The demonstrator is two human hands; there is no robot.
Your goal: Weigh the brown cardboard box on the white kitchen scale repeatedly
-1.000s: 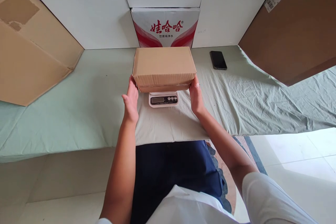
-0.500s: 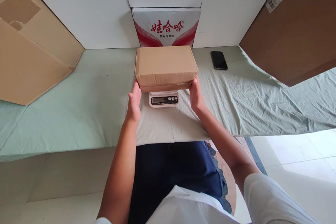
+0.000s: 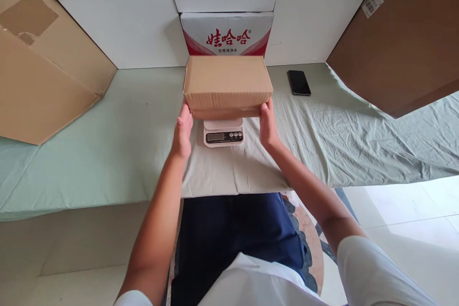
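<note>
While the left hand (image 3: 182,133) sets its palm side against the box's left end, thumb standing clear and fingers partly hidden, the right hand (image 3: 268,125) grips the other end with its thumb on the front face near the lower corner. The brown box (image 3: 228,74) is held level between them, over the scale (image 3: 224,136); whether its underside touches the plate cannot be told. Because the left thumb adds no hold, the box could slip or tip at that end if the squeeze slackened. Let down off centre, it might overhang the small plate and rock; let down hard, it could jolt the scale. Hands left pressing on it would likely spoil a reading. Behind, the printed carton (image 3: 227,33) could be bumped by a push too far back. The phone (image 3: 299,82) lies well apart on the cloth (image 3: 143,153), at little risk.
</note>
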